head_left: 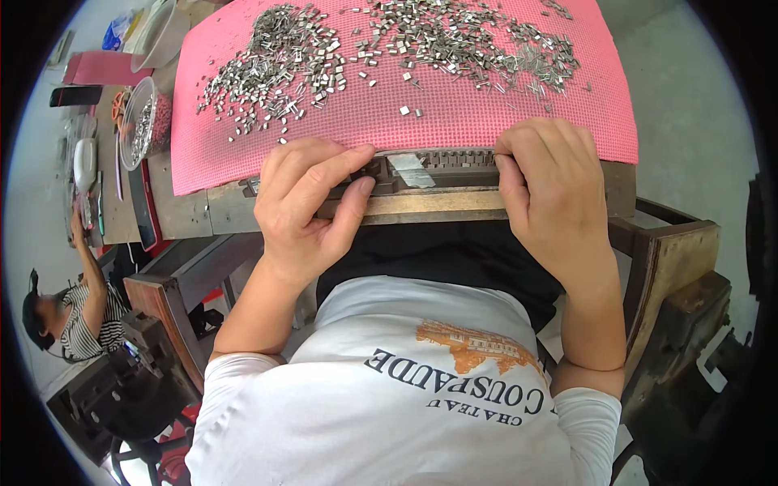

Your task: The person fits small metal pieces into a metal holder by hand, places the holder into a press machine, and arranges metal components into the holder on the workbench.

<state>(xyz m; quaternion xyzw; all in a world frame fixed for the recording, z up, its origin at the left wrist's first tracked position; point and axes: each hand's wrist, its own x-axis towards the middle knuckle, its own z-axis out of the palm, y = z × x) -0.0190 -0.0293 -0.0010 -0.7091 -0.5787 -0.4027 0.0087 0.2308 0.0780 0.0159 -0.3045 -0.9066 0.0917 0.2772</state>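
A long dark metal bar point(462, 180) with a row of slots lies along the table's near edge, above a wooden strip point(433, 204). A patch of silvery tape point(412, 171) is stuck across its middle. My left hand point(304, 198) straddles the bar's left part, index finger on the far side and thumb on the near side. At the other end my right hand point(555, 182) is curled over the bar, thumb and index finger pinched at the slots. Whatever small piece may be between those fingertips is hidden.
Many small shiny metal pieces point(271, 69) are heaped on a pink textured mat point(462, 121) beyond the bar. At left stand a clear plastic tub point(132, 138) of metal bits and a white container point(158, 40). Another person point(85, 312) works at the far left.
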